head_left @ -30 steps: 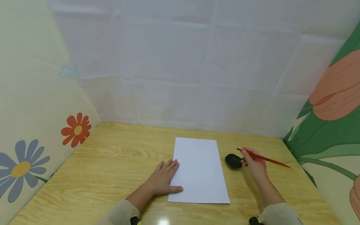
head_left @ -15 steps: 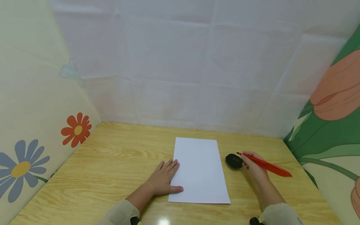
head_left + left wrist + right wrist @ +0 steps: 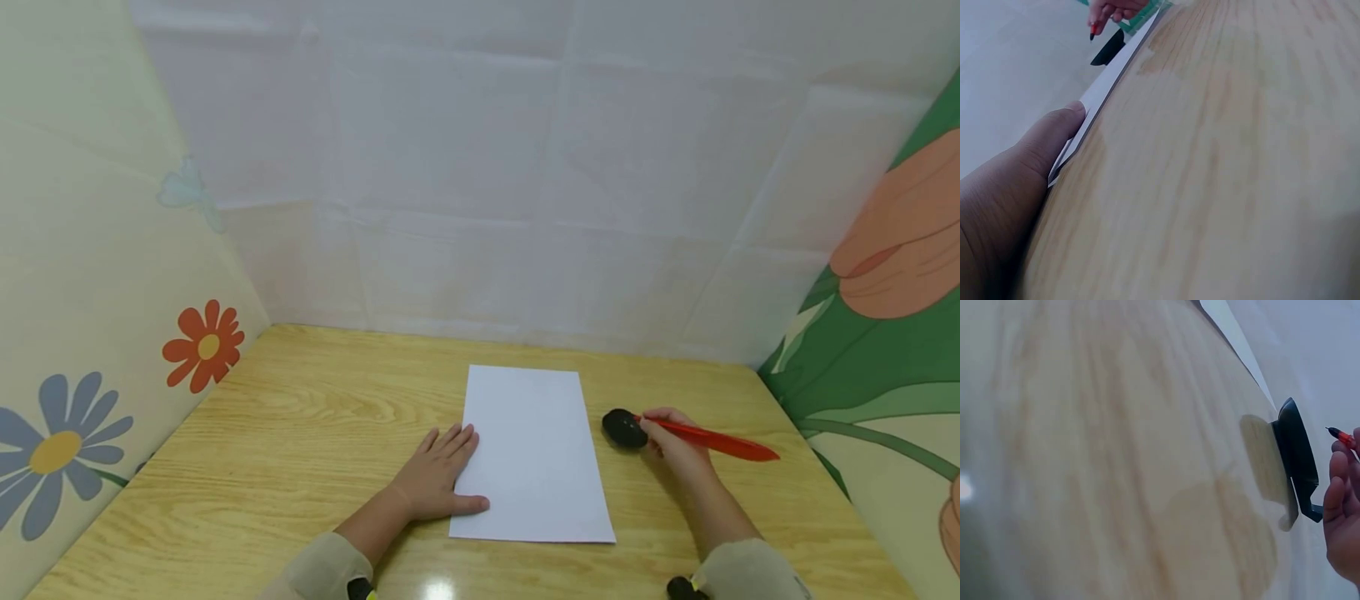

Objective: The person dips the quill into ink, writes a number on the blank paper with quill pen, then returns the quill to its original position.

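Note:
My left hand [image 3: 438, 479] lies flat at the left edge of a white sheet of paper [image 3: 536, 458], its thumb reaching over the paper's lower left corner. My right hand [image 3: 681, 442] pinches a long red pen [image 3: 731, 442] near its tip; the shaft broadens into a flat, feather-like tail. Just left of those fingers sits a small black dish [image 3: 623, 428]. In the right wrist view, the pen's [image 3: 1345, 438] black point hangs close to the dish [image 3: 1297, 444], whose short handle [image 3: 1315, 513] ends right at my hand. From the left wrist, the thumb [image 3: 1057, 134] shows on the paper's edge.
Beneath everything is a wood-grain table [image 3: 337, 400]. A creased white cloth [image 3: 450, 192] hangs behind it. Flower-printed sheets stand along the left side [image 3: 90, 250] and the right side [image 3: 877, 367].
The pen's tip has come down from above the black dish's right side to overlap its edge, and the pen has turned to show its broad tail. My left hand stays put.

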`<act>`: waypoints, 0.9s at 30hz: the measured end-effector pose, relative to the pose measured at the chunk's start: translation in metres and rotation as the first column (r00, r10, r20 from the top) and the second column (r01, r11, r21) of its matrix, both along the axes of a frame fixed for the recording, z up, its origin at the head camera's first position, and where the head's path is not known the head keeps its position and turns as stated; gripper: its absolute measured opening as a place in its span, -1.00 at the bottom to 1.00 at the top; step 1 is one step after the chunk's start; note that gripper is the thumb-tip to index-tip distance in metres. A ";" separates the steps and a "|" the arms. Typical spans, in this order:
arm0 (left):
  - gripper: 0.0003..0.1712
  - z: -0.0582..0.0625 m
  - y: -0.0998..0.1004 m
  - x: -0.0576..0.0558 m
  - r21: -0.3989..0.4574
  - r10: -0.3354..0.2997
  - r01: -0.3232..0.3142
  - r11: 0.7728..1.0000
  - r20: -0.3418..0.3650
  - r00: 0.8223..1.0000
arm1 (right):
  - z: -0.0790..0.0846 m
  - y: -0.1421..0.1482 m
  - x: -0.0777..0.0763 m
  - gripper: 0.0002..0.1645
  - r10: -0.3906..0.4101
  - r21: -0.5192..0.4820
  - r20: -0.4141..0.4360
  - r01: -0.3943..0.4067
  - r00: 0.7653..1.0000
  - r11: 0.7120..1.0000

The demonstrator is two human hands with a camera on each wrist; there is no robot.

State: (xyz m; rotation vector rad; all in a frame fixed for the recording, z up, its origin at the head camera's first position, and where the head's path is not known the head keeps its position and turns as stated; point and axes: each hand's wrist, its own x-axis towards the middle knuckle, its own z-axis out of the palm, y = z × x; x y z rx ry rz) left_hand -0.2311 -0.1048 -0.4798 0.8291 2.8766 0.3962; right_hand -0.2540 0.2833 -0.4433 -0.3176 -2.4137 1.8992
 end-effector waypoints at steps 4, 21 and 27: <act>0.21 0.002 0.000 0.001 0.002 -0.002 0.002 1.000 -0.002 1.000 | 0.001 0.000 0.000 -0.96 0.018 0.009 0.005 -0.018 1.000 1.000; 0.21 0.004 0.001 0.002 0.013 0.002 -0.002 1.000 0.004 1.000 | -0.002 0.000 0.000 -0.65 0.010 0.208 0.011 -0.012 1.000 0.978; 0.20 0.006 0.001 0.003 0.012 0.001 -0.001 1.000 0.006 1.000 | -0.001 -0.001 0.000 -0.65 0.031 0.190 0.026 -0.036 0.999 0.981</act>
